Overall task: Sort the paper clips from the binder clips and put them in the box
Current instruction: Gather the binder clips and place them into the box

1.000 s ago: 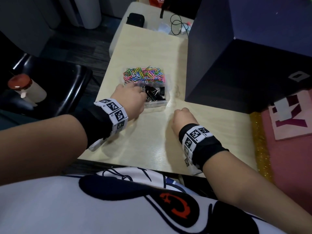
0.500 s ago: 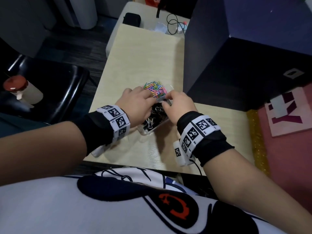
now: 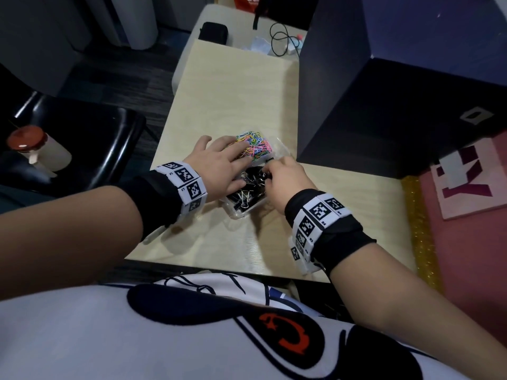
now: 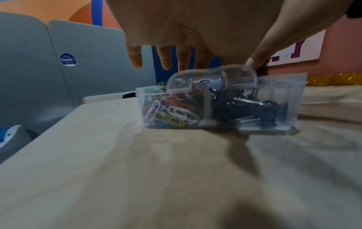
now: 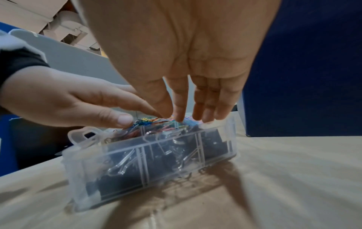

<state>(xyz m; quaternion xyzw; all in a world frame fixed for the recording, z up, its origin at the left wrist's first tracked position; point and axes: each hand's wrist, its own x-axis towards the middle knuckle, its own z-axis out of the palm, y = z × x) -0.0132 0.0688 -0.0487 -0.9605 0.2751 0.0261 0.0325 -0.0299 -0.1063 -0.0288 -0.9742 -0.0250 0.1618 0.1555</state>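
Note:
A clear plastic box [image 3: 238, 213] stands slantwise on the pale table [image 3: 233, 86]. Its far compartment holds coloured paper clips [image 3: 256, 144], its near one black binder clips [image 3: 245, 194]. My left hand [image 3: 219, 165] lies flat over the paper clips, fingers straight; in the left wrist view its thumb [image 4: 252, 63] touches the box's tab. My right hand [image 3: 285, 176] reaches down from the right. Its straight fingertips [image 5: 179, 119] touch the clips near the divider. The box [image 5: 137, 170] sits below both hands, with the left hand [image 5: 58, 100] at its far left.
A tall dark blue partition [image 3: 384, 119] stands right behind the box. A black chair [image 3: 90, 138] with a red-capped bottle [image 3: 35, 149] is off the table's left edge. A cable [image 3: 279, 42] and black pouch [image 3: 214, 32] lie far back. A pink board [image 3: 466, 182] lies at right.
The box has come nearer and turned slantwise. My right hand left the bare table and reached the box. My left hand has spread flat over the paper clips.

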